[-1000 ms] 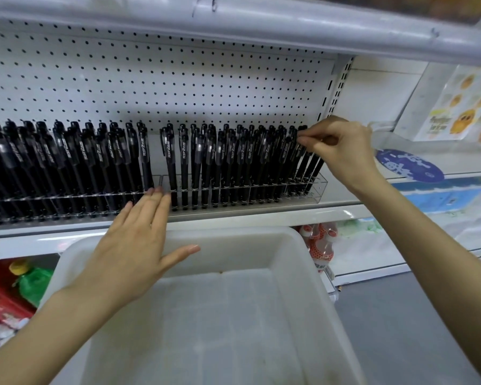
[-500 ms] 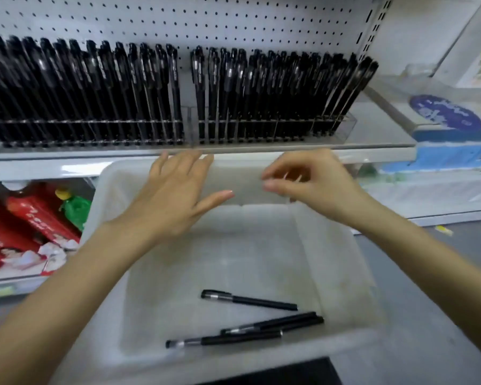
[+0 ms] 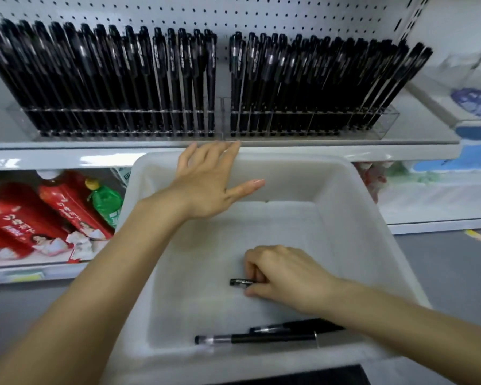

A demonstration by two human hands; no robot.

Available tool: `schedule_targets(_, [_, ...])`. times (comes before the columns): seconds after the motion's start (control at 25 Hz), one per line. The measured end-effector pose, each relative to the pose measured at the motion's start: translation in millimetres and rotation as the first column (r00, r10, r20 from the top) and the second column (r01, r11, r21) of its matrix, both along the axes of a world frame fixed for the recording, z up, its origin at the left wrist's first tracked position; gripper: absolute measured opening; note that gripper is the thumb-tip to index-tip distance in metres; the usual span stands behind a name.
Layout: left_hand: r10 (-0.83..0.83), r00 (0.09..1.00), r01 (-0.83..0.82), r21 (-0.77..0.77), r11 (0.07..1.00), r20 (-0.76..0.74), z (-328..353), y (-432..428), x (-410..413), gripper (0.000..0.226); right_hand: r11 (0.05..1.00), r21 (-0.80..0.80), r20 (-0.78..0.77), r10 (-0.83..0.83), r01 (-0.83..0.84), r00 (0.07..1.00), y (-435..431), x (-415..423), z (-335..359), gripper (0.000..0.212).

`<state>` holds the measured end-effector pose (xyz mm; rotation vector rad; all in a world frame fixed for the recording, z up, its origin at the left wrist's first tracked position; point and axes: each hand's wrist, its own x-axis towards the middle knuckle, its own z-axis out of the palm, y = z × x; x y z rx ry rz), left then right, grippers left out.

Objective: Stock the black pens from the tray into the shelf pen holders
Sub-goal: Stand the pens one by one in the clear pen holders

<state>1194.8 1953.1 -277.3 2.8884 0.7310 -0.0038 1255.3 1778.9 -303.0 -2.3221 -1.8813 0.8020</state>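
A white plastic tray (image 3: pixel 372 218) sits below the shelf. Inside it my right hand (image 3: pixel 286 276) pinches a black pen (image 3: pixel 240 282) lying on the tray floor; only the pen's left end shows past my fingers. Two more black pens (image 3: pixel 261 339) lie side by side near the tray's front wall. My left hand (image 3: pixel 208 182) rests flat with straight fingers on the tray's far rim, fingertips at the shelf edge. Two clear pen holders, left (image 3: pixel 117 120) and right (image 3: pixel 317 122), stand on the shelf, packed with upright black pens.
A white pegboard (image 3: pixel 233 12) backs the shelf. Red packets (image 3: pixel 25 220) and a green bottle (image 3: pixel 106 202) lie on the lower shelf at left. Blue and white goods (image 3: pixel 475 107) sit at right. Grey floor (image 3: pixel 450 273) lies to the right of the tray.
My right hand left the right pen holder, dropped into the tray and took hold of a pen. The view tilted down. My left hand stayed on the tray's far rim.
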Motion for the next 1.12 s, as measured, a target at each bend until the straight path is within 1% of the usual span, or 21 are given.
schedule_targets(0.08, [-0.001, 1.0, 0.001, -0.02, 1.0, 0.001, 1.6, 1.5, 2.8, 0.102, 1.0, 0.008, 0.017, 0.017, -0.017, 1.0, 4.3, 3.3, 5.3, 0.02])
schedule_targets(0.16, [0.009, 1.0, -0.009, -0.04, 0.999, 0.015, 1.3, 4.6, 5.5, 0.101, 0.995, 0.034, -0.044, -0.089, 0.09, 0.995, 8.4, 14.0, 12.5, 0.017])
schedule_targets(0.24, [0.006, 0.997, -0.003, -0.04, 0.999, 0.08, -0.5, 8.6, 6.5, 0.099, 0.958, 0.092, -0.167, -0.252, 0.27, 0.953, 12.5, 32.9, 18.2, 0.016])
schedule_targets(0.28, [0.003, 0.992, 0.0, -0.022, 1.0, 0.129, -1.6, 8.2, 4.5, 0.097, 0.928, 0.123, -0.253, -0.313, 0.351, 0.916, 13.4, 42.4, 21.4, 0.02])
schedule_targets(0.36, [0.015, 0.966, -0.015, 0.0, 1.0, 0.258, -3.4, 5.4, -2.4, 0.094, 0.872, 0.194, -0.427, -0.337, 0.449, 0.839, 13.3, 57.7, 30.7, 0.031])
schedule_targets(0.44, [0.047, 0.932, -0.034, -0.043, 0.998, 0.359, -0.3, 3.0, -7.4, 0.089, 0.808, 0.296, -0.567, -0.28, 0.509, 0.774, 10.8, 67.6, 44.2, 0.038])
schedule_targets(0.52, [0.056, 0.907, -0.033, -0.062, 0.998, 0.417, 10.4, 3.6, -4.5, 0.087, 0.69, 0.44, -0.641, -0.207, 0.575, 0.739, 8.3, 80.5, 59.8, 0.043])
schedule_targets(0.56, [0.049, 0.903, -0.034, -0.044, 0.998, 0.427, 16.9, 2.6, -1.7, 0.087, 0.61, 0.52, -0.639, -0.186, 0.597, 0.747, 6.6, 88.5, 68.9, 0.042])
schedule_targets(0.64, [0.023, 0.907, -0.034, 0.02, 0.999, 0.421, 27.6, -1.2, 4.8, 0.086, 0.392, 0.662, -0.619, -0.196, 0.639, 0.761, 0.4, 110.9, 91.5, 0.039])
schedule_targets(0.72, [-0.018, 0.917, -0.017, 0.084, 0.996, 0.399, 32.3, -7.5, 11.1, 0.083, 0.159, 0.743, -0.619, -0.205, 0.65, 0.758, -9.6, 140.6, 115.7, 0.039])
schedule_targets(0.76, [-0.047, 0.923, 0.004, 0.111, 0.994, 0.381, 32.3, -11.7, 14.2, 0.082, 0.071, 0.775, -0.602, -0.219, 0.628, 0.768, -15.2, 155.8, 125.3, 0.04])
schedule_targets(0.84, [-0.151, 0.936, 0.093, 0.19, 0.977, 0.318, 31.5, -22.7, 27.4, 0.077, -0.042, 0.818, -0.562, -0.275, 0.574, 0.78, -25.7, 184.7, 135.7, 0.041])
schedule_targets(0.92, [-0.243, 0.933, 0.174, 0.26, 0.95, 0.267, 31.3, -37.4, 50.8, 0.072, -0.066, 0.825, -0.552, -0.303, 0.561, 0.777, -31.5, 205.0, 138.0, 0.04])
schedule_targets(0.96, [-0.265, 0.932, 0.205, 0.246, 0.947, 0.245, 32.6, -44.9, 63.5, 0.073, -0.061, 0.83, -0.544, -0.313, 0.555, 0.778, -32.0, 212.6, 136.5, 0.04])
schedule_targets(1.04, [-0.305, 0.913, 0.25, 0.219, 0.943, 0.27, 31.9, -52.0, 88.5, 0.079, -0.057, 0.834, -0.536, -0.32, 0.549, 0.781, -29.6, 222.7, 134.1, 0.039])
schedule_targets(1.12, [-0.312, 0.918, 0.245, 0.268, 0.932, 0.244, 29.3, -53.9, 103.0, 0.078, -0.058, 0.834, -0.538, -0.308, 0.549, 0.784, -24.6, 227.7, 131.8, 0.039])
